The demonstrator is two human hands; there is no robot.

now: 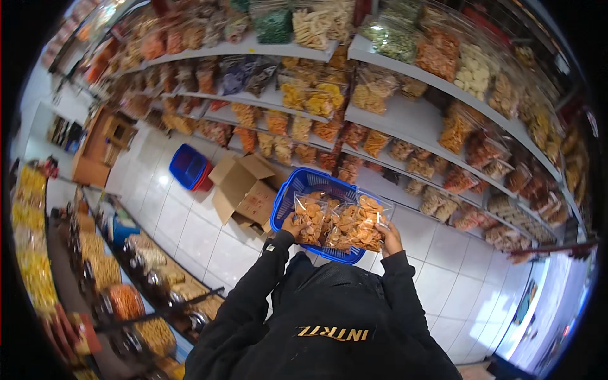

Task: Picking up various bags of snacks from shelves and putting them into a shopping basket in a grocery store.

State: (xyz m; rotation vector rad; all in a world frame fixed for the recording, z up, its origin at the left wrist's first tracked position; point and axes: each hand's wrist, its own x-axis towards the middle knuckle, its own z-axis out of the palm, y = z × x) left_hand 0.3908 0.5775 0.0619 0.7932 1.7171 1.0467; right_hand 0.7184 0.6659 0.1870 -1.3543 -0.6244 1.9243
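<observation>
In front of me is a blue plastic basket (285,190) with slatted sides. Over its opening are clear bags of orange-brown chips. My left hand (291,226) is closed on the edge of the left chip bag (310,218), at the basket's left side. On the right, my right hand (391,239) grips the side of a fuller chip bag (362,221), thumb on its front. The two bags meet in the middle, and whether another lies between or beneath them I cannot tell. What carries the basket's weight is hidden.
Shelves (411,117) packed with bagged snacks run along the far side. An open cardboard box (247,196) stands on the white tiled floor (221,253), beside a blue-and-red bin (190,168). Racks of snack jars and packs (155,335) line my left.
</observation>
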